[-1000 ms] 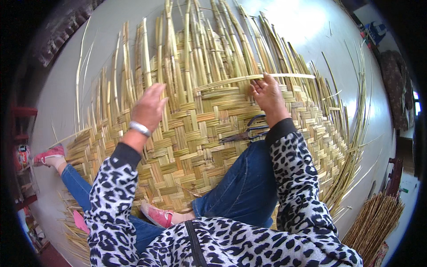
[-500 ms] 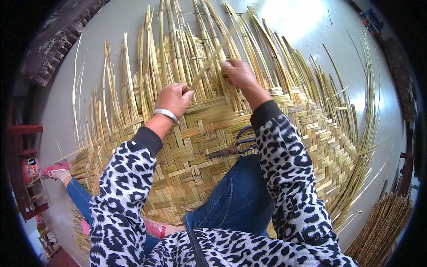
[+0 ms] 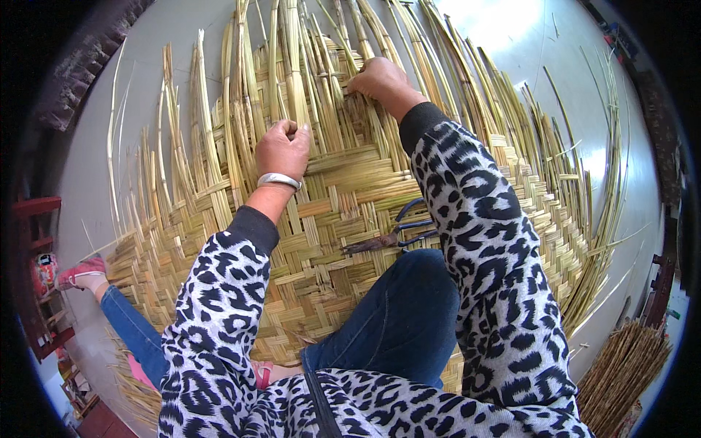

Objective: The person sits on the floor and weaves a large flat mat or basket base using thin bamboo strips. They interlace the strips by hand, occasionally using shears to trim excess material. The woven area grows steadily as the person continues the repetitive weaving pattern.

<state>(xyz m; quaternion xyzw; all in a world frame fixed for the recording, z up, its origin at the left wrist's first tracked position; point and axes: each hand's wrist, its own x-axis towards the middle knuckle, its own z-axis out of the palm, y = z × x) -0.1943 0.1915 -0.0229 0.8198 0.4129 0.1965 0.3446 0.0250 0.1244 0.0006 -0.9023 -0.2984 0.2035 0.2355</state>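
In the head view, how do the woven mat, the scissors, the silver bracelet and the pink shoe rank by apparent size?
1. woven mat, by far the largest.
2. scissors.
3. pink shoe, close to the scissors, and fisheye bending at the rim makes this unsure.
4. silver bracelet, smallest.

matt straw mat [image 3: 350,197], glossy floor [image 3: 511,44]

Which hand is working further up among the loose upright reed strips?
The right hand: it reaches into the unwoven strips beyond the weave's edge, while the left hand grips strips lower down, right at the woven mat.
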